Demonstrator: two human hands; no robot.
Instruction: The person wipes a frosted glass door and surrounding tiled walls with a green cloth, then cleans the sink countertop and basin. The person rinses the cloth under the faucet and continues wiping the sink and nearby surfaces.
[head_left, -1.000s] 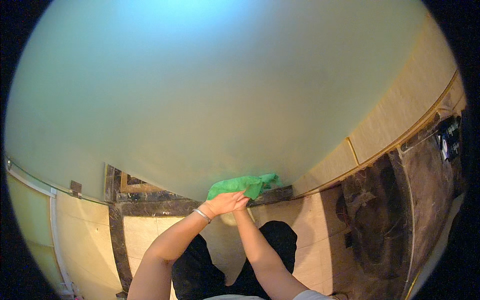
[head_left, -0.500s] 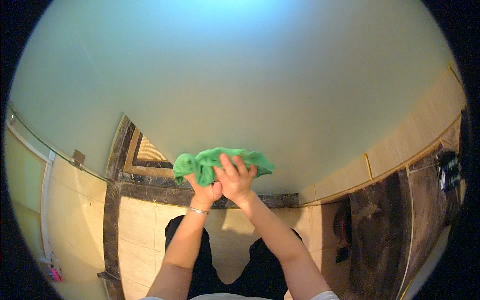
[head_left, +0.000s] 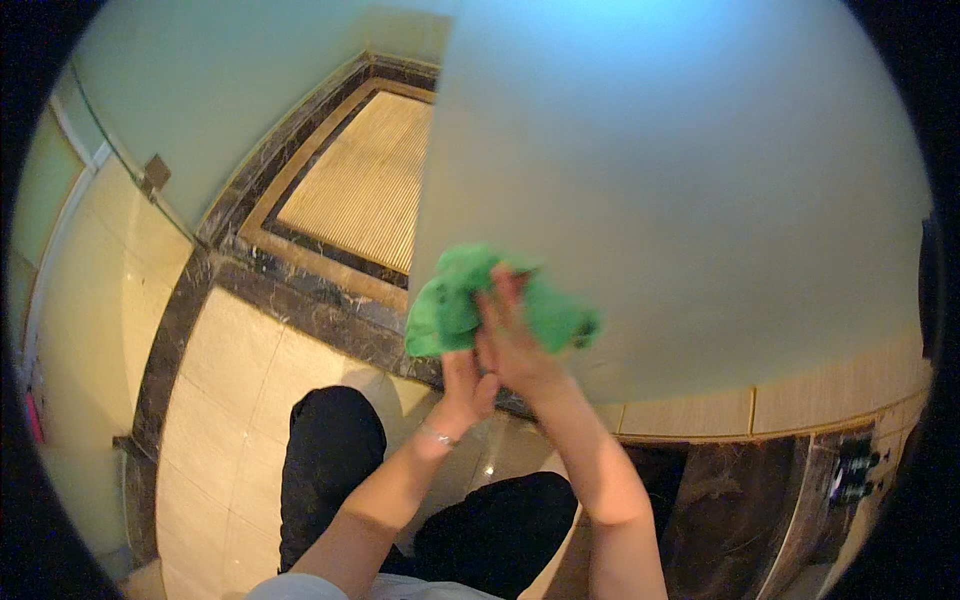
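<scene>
Right hand (head_left: pixel 518 345), blurred, lies over a crumpled green cloth (head_left: pixel 437 318), its fingers stretched out and parted on the fabric rather than curled shut. Just below and beside it, the left hand (head_left: pixel 468 392) meets the cloth's lower edge; some of its fingers are hidden there, so whether it grips cannot be told. A silvery bracelet (head_left: pixel 438 437) circles the left wrist. Folded and bunched, the cloth spreads to both sides of the right hand, in front of the lower left part of a frosted glass panel (head_left: pixel 670 190); contact with the glass is unclear. Left of that panel's edge is a ribbed beige floor panel (head_left: pixel 350 180), framed by brown and dark marble bands. Below runs a dark marble strip (head_left: pixel 300 302), then cream floor tiles (head_left: pixel 220 400). Black trousers (head_left: pixel 335 440) cover the person's bent knees, on either side of the left forearm. Farther left, a small square metal fitting (head_left: pixel 157 172) sits on a glass edge. At lower right lies a dark marble surface (head_left: pixel 740 500).
</scene>
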